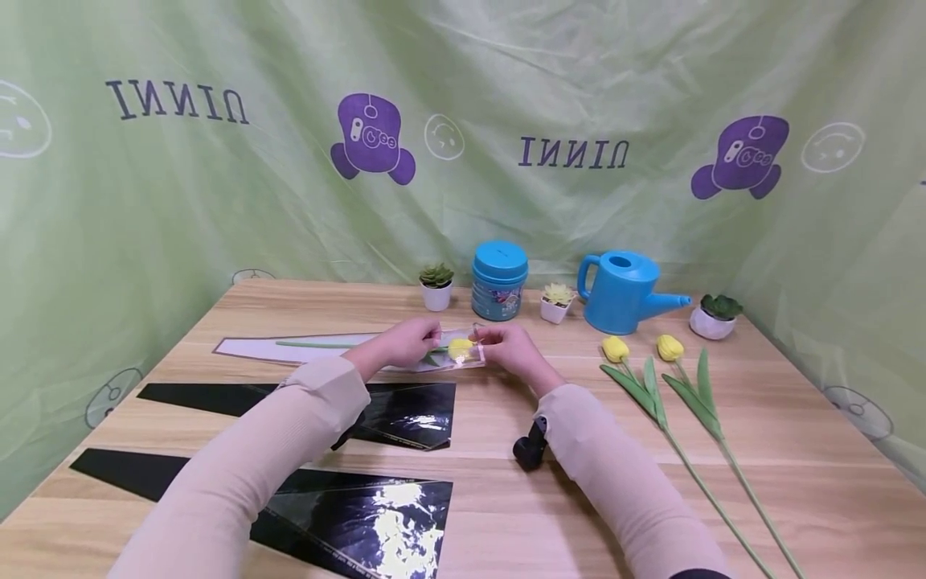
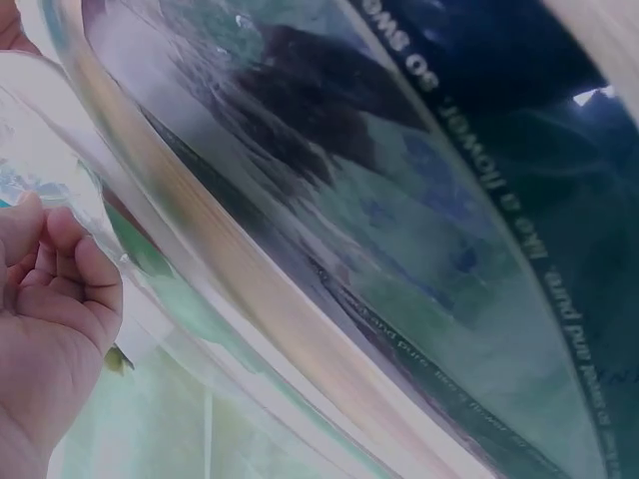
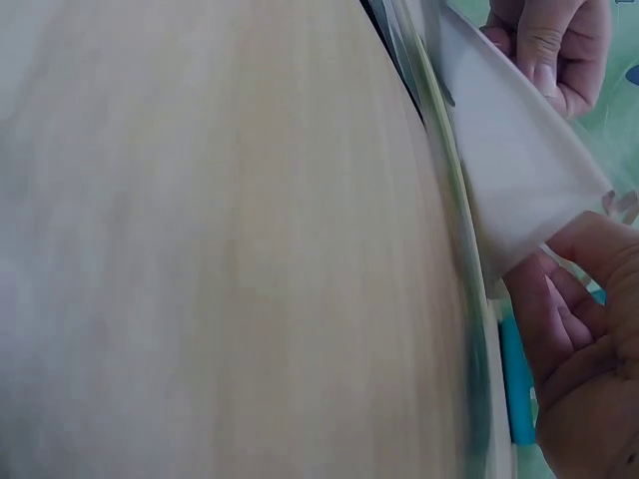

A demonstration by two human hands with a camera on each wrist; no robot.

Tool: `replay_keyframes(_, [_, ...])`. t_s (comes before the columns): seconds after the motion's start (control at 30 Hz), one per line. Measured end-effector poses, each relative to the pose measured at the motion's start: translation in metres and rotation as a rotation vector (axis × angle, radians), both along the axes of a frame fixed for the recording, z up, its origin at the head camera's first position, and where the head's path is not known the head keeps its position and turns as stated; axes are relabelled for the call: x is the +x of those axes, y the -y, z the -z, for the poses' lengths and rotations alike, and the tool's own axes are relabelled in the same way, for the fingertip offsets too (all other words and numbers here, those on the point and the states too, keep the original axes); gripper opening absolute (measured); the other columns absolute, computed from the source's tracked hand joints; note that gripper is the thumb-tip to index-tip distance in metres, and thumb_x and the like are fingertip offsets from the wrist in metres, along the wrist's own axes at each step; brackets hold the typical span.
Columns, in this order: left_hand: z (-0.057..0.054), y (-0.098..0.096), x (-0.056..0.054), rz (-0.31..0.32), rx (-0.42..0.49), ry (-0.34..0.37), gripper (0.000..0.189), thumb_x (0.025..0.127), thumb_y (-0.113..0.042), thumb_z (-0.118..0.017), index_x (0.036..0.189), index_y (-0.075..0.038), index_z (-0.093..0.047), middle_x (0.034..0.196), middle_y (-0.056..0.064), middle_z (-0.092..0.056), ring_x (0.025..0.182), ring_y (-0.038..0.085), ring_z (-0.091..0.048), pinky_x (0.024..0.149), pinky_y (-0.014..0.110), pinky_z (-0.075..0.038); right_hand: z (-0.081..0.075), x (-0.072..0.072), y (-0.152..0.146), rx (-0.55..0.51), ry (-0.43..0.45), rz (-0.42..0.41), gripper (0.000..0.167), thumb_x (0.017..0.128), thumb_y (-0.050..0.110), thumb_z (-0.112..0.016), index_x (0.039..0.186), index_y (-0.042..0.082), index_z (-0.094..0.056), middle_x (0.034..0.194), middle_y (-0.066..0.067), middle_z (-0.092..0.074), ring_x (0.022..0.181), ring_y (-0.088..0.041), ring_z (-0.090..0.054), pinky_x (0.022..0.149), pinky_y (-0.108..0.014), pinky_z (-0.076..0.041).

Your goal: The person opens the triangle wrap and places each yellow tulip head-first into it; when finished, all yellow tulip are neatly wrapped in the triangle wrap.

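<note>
A long tapered flower sleeve (image 1: 249, 347), pale with a dark border, lies toward the back of the table, its wide end at the right. A yellow tulip (image 1: 460, 348) lies along it, bloom by the wide end; the clear film makes it hard to tell how far inside it is. With curled fingers my left hand (image 1: 411, 342) pinches the sleeve's upper edge. My right hand (image 1: 510, 347) pinches the wide end's corner between thumb and fingers. In the right wrist view that end looks like a raised white sheet (image 3: 519, 150) between my left hand (image 3: 561, 45) and right hand (image 3: 589, 339).
Two black sleeves (image 1: 412, 406) (image 1: 347, 515) lie nearer the front. Two yellow tulips (image 1: 616, 349) (image 1: 669, 348) lie at the right. Along the back stand a blue tub (image 1: 499, 281), a blue watering can (image 1: 622, 293) and small potted succulents (image 1: 436, 285) (image 1: 557, 302) (image 1: 714, 316).
</note>
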State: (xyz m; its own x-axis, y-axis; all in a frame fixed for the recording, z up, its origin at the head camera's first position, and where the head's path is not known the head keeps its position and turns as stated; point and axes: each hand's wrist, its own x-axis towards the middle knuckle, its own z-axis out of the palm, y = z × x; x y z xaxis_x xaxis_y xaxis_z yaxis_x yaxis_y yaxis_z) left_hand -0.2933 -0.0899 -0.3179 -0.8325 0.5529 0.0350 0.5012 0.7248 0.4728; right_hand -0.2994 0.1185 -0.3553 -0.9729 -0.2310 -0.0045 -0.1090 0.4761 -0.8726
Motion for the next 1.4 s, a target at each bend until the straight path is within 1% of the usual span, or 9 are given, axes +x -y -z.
replay_keyframes(0.3, [0.000,-0.002,-0.004,-0.009,0.014,0.002,0.011,0.092,-0.005,-0.050,0.080,-0.004,-0.049,0.070,0.003,-0.045,0.069,0.018,-0.047,0.065,0.028,-0.038,0.005,-0.001,0.017,-0.055,-0.010,0.043,0.023,0.083,0.006,-0.065,0.107,0.004,-0.068,0.116,-0.011,-0.063,0.095,-0.021,-0.052,0.072,-0.023,-0.041])
replay_keyframes(0.4, [-0.002,-0.003,-0.004,-0.015,0.004,0.008,0.010,0.091,-0.005,-0.050,0.081,-0.005,-0.049,0.072,0.003,-0.047,0.070,0.018,-0.048,0.065,0.028,-0.039,0.004,0.000,0.022,-0.063,-0.012,0.052,0.024,0.082,0.002,-0.064,0.106,0.003,-0.068,0.117,-0.012,-0.062,0.103,-0.023,-0.053,0.078,-0.027,-0.043])
replay_keyframes(0.53, [-0.003,-0.003,-0.005,-0.036,-0.009,0.019,0.009,0.091,-0.005,-0.050,0.082,-0.005,-0.050,0.074,0.004,-0.049,0.071,0.018,-0.048,0.066,0.028,-0.040,0.003,-0.001,0.026,-0.089,0.007,0.058,0.027,0.081,-0.002,-0.062,0.107,0.002,-0.067,0.122,-0.013,-0.059,0.121,-0.025,-0.046,0.088,-0.032,-0.043])
replay_keyframes(0.6, [-0.002,-0.003,-0.005,-0.044,-0.015,0.023,0.009,0.091,-0.006,-0.050,0.083,-0.005,-0.050,0.075,0.004,-0.049,0.072,0.018,-0.049,0.066,0.028,-0.040,0.004,-0.002,0.026,-0.098,0.023,0.052,0.027,0.082,-0.002,-0.060,0.108,0.001,-0.066,0.122,-0.014,-0.060,0.122,-0.026,-0.046,0.089,-0.033,-0.043])
replay_keyframes(0.77, [-0.002,-0.004,-0.007,-0.049,-0.007,0.021,0.009,0.091,-0.005,-0.049,0.083,-0.005,-0.050,0.075,0.004,-0.049,0.072,0.018,-0.048,0.067,0.028,-0.041,0.003,-0.005,0.022,-0.076,0.037,0.040,0.026,0.084,0.006,-0.063,0.109,0.002,-0.065,0.119,-0.013,-0.061,0.110,-0.025,-0.053,0.087,-0.033,-0.044])
replay_keyframes(0.93, [-0.002,-0.004,-0.009,-0.048,0.001,-0.005,0.010,0.091,-0.005,-0.049,0.081,-0.005,-0.049,0.073,0.004,-0.047,0.071,0.019,-0.047,0.067,0.029,-0.040,-0.006,-0.003,0.010,-0.077,0.053,0.074,0.026,0.083,0.012,-0.067,0.108,0.004,-0.066,0.118,-0.009,-0.062,0.105,-0.020,-0.053,0.087,-0.032,-0.044])
replay_keyframes(1.03, [0.000,-0.003,-0.010,-0.053,-0.009,-0.018,0.012,0.091,-0.005,-0.049,0.079,-0.005,-0.048,0.072,0.003,-0.046,0.071,0.019,-0.047,0.066,0.029,-0.039,-0.010,-0.002,0.000,-0.147,0.096,0.080,0.029,0.085,0.010,-0.065,0.112,0.000,-0.063,0.116,-0.013,-0.062,0.098,-0.019,-0.059,0.086,-0.031,-0.048])
replay_keyframes(1.17, [0.003,-0.002,-0.012,-0.102,-0.020,-0.011,0.013,0.091,-0.004,-0.048,0.078,-0.005,-0.047,0.072,0.004,-0.044,0.070,0.020,-0.046,0.065,0.030,-0.039,-0.018,0.002,-0.020,-0.256,0.144,0.089,0.034,0.088,0.008,-0.061,0.118,-0.005,-0.057,0.113,-0.018,-0.062,0.094,-0.018,-0.064,0.088,-0.033,-0.049])
replay_keyframes(1.4, [0.003,-0.005,-0.015,-0.165,-0.042,-0.006,0.009,0.091,-0.007,-0.049,0.082,-0.005,-0.049,0.075,0.005,-0.048,0.073,0.021,-0.048,0.067,0.032,-0.041,-0.036,0.022,-0.062,-0.280,0.148,0.107,0.041,0.089,0.011,-0.060,0.124,-0.007,-0.050,0.113,-0.016,-0.062,0.099,-0.020,-0.063,0.093,-0.037,-0.045])
